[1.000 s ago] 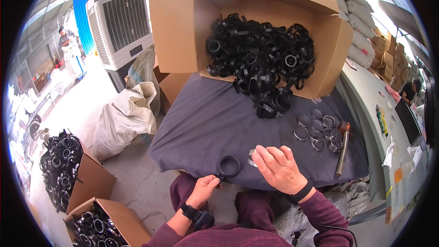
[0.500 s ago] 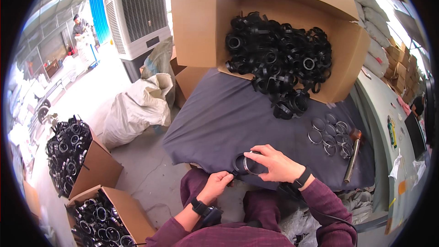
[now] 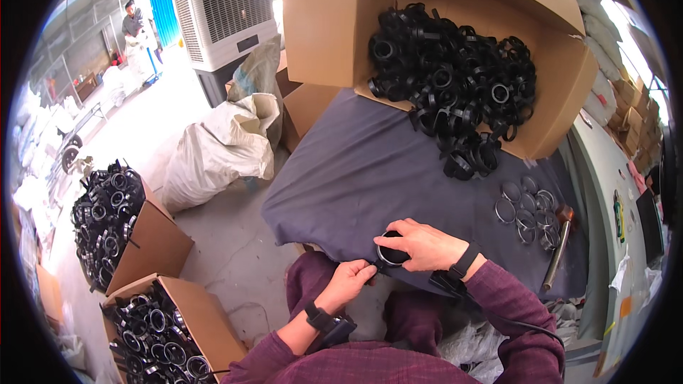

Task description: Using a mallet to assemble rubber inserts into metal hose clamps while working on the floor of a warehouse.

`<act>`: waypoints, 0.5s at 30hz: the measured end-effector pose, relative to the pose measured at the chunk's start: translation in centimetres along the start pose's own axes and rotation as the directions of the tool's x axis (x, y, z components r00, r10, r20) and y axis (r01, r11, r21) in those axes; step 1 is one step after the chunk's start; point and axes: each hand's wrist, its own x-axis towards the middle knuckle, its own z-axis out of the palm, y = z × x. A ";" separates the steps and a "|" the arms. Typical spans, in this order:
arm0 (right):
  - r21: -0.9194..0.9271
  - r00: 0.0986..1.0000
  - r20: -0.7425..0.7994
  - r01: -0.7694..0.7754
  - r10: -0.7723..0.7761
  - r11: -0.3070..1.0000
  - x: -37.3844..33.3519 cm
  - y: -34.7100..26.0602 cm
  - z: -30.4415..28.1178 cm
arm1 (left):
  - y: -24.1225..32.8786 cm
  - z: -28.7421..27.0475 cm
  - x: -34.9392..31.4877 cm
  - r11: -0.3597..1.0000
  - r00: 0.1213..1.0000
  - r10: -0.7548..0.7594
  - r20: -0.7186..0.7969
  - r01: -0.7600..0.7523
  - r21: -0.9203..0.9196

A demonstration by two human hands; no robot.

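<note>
At the near edge of the dark cloth-covered table (image 3: 334,192), a round black plastic ring part (image 3: 393,256) with a silver metal rim sits between my hands. My right hand (image 3: 432,247) is closed on it from the right, its fingers over the top. My left hand (image 3: 346,284) pinches the part's narrow black tab between thumb and finger at the lower left. Some of the part is hidden under my right fingers. Several loose metal rings (image 3: 525,219) lie on the cloth to the right, beside a hammer (image 3: 558,252) with a metal handle.
A cardboard box (image 3: 320,35) on its side spills black ring parts (image 3: 455,78) onto the table's far end. Two cardboard boxes (image 3: 153,242) of rimmed parts stand at left. Beyond are a white sack (image 3: 220,149), an air cooler (image 3: 224,14) and a distant person (image 3: 133,25).
The silver ring, earlier tilted and partly apart from the black ring, now lies around its top. My right hand has closed in over it. The whole view has shifted slightly.
</note>
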 end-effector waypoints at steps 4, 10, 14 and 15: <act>-0.015 1.000 0.011 0.001 -0.001 1.000 0.2 0.2 0.3 | 0.2 0.0 0.1 1.000 1.000 0.006 0.016 -0.006 -0.003; -0.158 0.999 -0.028 -0.018 0.014 0.987 1.0 -0.7 0.9 | 1.2 0.0 -0.1 0.997 0.997 -0.075 -0.028 0.075 0.005; -0.145 0.952 -0.299 -0.108 0.061 0.983 3.6 -1.2 3.7 | 0.4 -0.2 -0.3 0.991 0.998 0.005 -0.070 0.004 0.135; -0.166 0.955 -0.292 -0.101 0.049 0.981 4.0 -1.3 4.6 | 0.2 -0.3 -0.4 0.985 0.999 -0.009 -0.051 0.017 0.171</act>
